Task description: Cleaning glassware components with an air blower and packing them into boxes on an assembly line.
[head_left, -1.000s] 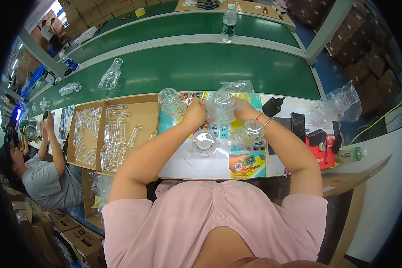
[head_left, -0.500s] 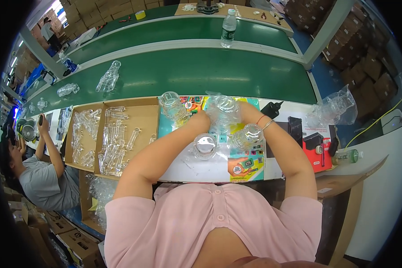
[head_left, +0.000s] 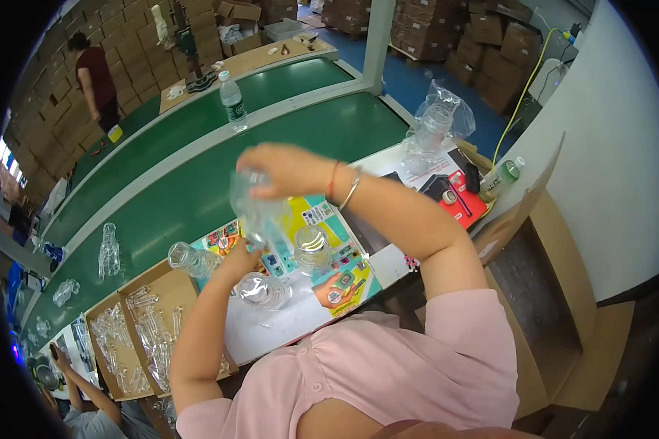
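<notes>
A clear vessel (head_left: 255, 212), blurred by motion and seemingly wrapped in clear plastic film, stands upright above the colourful printed sheet (head_left: 333, 233). My right hand (head_left: 285, 168) is closed around its upper end. At the lower end, my left hand (head_left: 239, 260) has its fingers closed on it, partly hidden. Three more clear, round-based vessels surround my hands: one vessel (head_left: 190, 258) lies tilted left of my left hand, another vessel (head_left: 263, 290) sits just in front of it, and a third vessel (head_left: 313, 249) stands to the right on the sheet.
Cardboard trays (head_left: 121, 298) of small clear tubes lie at the left. A green conveyor (head_left: 176, 212) runs behind, with a water bottle (head_left: 233, 101) beyond. A bagged clear vessel (head_left: 436, 121), a red case (head_left: 468, 208) and a green bottle (head_left: 501, 179) stand right, above an open carton (head_left: 538, 322).
My view has turned to the right. My right hand has risen with the wrapped clear vessel, while my left hand stays low at its bottom end.
</notes>
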Demonstrator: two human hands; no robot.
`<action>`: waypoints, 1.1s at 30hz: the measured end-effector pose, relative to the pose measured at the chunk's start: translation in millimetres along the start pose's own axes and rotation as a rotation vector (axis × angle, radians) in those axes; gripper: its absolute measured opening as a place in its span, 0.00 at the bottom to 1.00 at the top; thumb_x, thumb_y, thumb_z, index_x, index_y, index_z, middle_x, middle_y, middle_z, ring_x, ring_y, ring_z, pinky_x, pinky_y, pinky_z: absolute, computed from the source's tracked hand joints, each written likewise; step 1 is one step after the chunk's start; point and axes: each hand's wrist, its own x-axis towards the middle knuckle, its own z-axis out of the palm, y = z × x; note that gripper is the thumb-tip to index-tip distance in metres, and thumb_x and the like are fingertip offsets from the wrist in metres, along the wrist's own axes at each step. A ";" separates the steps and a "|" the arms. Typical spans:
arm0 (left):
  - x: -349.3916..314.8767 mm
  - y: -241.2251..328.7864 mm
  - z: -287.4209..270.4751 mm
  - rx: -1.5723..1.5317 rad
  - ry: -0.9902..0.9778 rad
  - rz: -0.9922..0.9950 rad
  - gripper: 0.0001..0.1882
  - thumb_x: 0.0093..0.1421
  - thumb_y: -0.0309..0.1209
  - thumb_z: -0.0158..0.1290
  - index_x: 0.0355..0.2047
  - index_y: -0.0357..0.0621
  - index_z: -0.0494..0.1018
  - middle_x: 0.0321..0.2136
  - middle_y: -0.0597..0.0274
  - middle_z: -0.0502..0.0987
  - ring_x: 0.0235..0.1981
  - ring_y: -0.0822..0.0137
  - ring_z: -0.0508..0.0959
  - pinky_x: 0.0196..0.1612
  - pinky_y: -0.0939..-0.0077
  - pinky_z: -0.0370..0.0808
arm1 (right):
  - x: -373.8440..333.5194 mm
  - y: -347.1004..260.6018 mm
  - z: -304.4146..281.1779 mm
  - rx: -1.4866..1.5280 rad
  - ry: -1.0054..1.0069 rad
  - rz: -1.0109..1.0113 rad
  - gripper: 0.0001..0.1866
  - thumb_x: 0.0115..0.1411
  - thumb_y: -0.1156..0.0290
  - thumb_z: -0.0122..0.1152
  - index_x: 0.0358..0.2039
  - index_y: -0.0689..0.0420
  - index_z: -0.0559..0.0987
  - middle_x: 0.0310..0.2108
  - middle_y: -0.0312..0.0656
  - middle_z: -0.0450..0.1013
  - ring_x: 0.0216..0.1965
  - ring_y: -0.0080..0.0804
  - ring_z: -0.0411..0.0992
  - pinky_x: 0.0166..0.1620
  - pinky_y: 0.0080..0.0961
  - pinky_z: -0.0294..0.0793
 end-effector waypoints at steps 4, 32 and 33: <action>-58.2 39.7 -34.8 -0.227 0.013 0.217 0.26 0.58 0.39 0.47 0.52 0.37 0.58 0.38 0.54 0.73 0.40 0.65 0.74 0.45 0.69 0.70 | -4.4 -17.7 -141.5 -0.344 0.385 -0.041 0.19 0.47 0.63 0.59 0.42 0.51 0.74 0.40 0.42 0.69 0.42 0.33 0.67 0.44 0.26 0.68; -199.9 -51.9 -18.8 -1.161 0.150 0.193 0.18 0.61 0.34 0.42 0.46 0.34 0.62 0.37 0.51 0.73 0.34 0.64 0.75 0.41 0.73 0.72 | -162.6 139.4 -228.4 0.031 0.928 0.377 0.18 0.47 0.70 0.63 0.40 0.55 0.72 0.40 0.36 0.68 0.42 0.26 0.65 0.48 0.21 0.62; -202.1 -53.6 -15.5 -1.142 0.142 0.183 0.18 0.61 0.35 0.42 0.46 0.34 0.62 0.37 0.51 0.73 0.34 0.64 0.75 0.41 0.73 0.72 | -159.4 138.2 -227.8 -0.067 0.905 0.385 0.19 0.48 0.68 0.63 0.41 0.56 0.72 0.40 0.36 0.68 0.43 0.27 0.65 0.49 0.22 0.62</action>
